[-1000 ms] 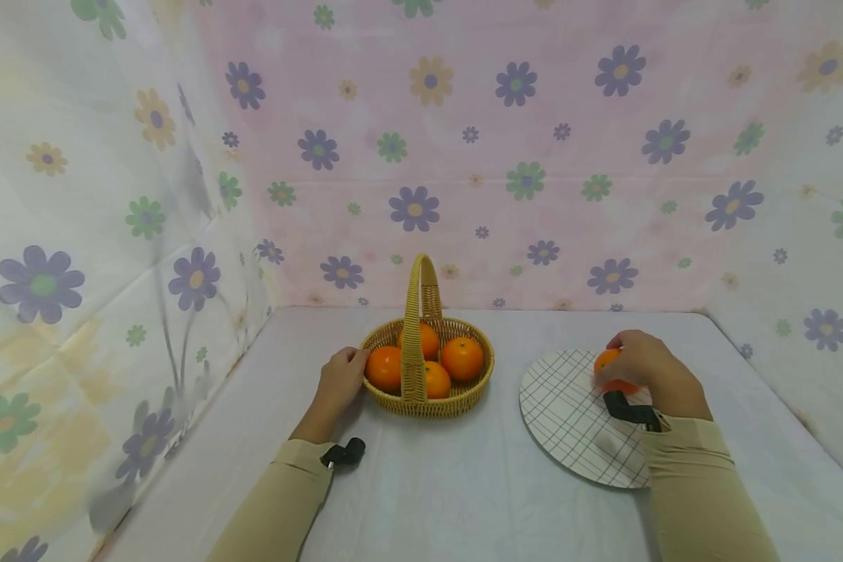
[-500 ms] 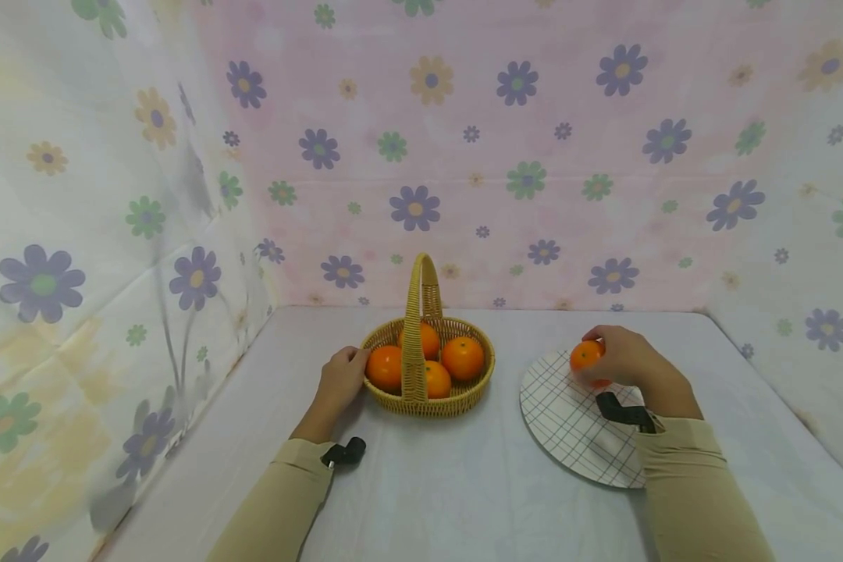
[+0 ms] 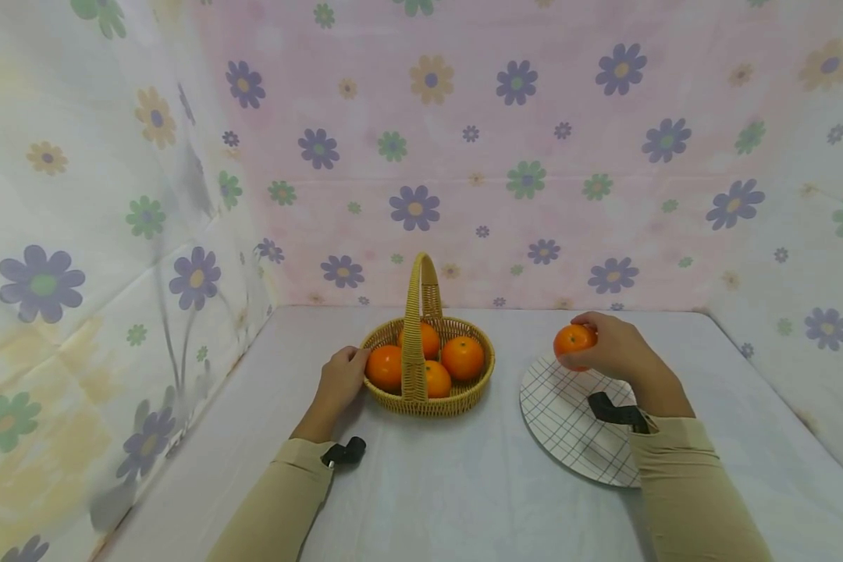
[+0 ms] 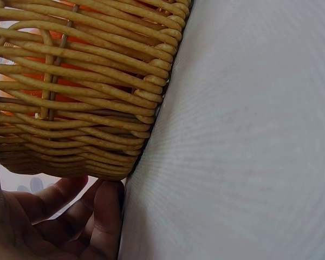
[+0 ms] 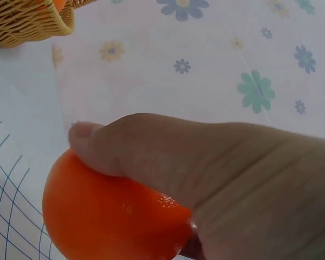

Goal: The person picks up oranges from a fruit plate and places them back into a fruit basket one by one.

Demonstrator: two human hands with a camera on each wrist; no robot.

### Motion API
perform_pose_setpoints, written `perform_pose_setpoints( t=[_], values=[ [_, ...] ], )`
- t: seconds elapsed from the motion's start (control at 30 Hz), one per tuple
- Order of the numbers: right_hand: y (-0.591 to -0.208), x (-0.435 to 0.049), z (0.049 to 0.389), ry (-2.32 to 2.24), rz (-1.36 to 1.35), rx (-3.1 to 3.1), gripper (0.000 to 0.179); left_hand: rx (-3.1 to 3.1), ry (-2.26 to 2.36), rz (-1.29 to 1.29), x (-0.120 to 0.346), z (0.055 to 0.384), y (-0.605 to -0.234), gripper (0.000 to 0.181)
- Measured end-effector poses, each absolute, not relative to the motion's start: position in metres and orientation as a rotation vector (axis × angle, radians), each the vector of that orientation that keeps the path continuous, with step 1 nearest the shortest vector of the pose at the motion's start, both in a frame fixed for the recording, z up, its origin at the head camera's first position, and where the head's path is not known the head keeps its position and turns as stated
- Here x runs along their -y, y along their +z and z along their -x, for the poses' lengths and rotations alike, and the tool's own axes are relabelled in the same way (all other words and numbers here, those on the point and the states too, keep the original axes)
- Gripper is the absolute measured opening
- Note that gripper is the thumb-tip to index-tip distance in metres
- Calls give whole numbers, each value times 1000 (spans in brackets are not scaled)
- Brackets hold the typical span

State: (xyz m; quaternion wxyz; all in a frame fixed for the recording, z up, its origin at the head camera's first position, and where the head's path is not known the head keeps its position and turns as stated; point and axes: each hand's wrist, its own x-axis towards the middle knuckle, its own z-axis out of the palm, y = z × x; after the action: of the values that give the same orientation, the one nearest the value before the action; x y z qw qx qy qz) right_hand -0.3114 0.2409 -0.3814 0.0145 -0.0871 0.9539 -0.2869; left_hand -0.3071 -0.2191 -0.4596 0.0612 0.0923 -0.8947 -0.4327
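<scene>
My right hand (image 3: 624, 351) holds an orange (image 3: 570, 345) above the far part of a round white plate (image 3: 569, 425) with a checked pattern. In the right wrist view the thumb (image 5: 119, 149) lies over the top of that orange, and the other fingers are mostly hidden behind it. A yellow wicker basket (image 3: 457, 406) with an upright handle stands left of the plate, with several oranges (image 3: 462, 359) inside. My left hand (image 3: 342, 375) grips the basket's left end, thumb at the rim. From the left wrist, its curled fingers (image 4: 105, 216) touch the lower basket wall.
A white cloth (image 3: 435, 484) covers the table. Flower-printed fabric (image 3: 474, 156) hangs behind it and along both sides. Black wrist mounts (image 3: 344, 451) stick out at both sleeves.
My right hand has lifted the orange off the plate and carried it left and up, toward the plate's far edge. The left hand and basket stay put.
</scene>
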Motion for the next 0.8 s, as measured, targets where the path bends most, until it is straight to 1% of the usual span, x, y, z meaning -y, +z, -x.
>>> perform_pose_setpoints(
  t=[0.57, 0.8],
  values=[
    [-378, -215, 309, -1085, 262, -2984, 81, 2713, -1288, -260, 221, 309, -460, 53],
    [-382, -198, 310, -1138, 349, -3026, 76, 2726, -1305, -263, 222, 308, -460, 53]
  ],
)
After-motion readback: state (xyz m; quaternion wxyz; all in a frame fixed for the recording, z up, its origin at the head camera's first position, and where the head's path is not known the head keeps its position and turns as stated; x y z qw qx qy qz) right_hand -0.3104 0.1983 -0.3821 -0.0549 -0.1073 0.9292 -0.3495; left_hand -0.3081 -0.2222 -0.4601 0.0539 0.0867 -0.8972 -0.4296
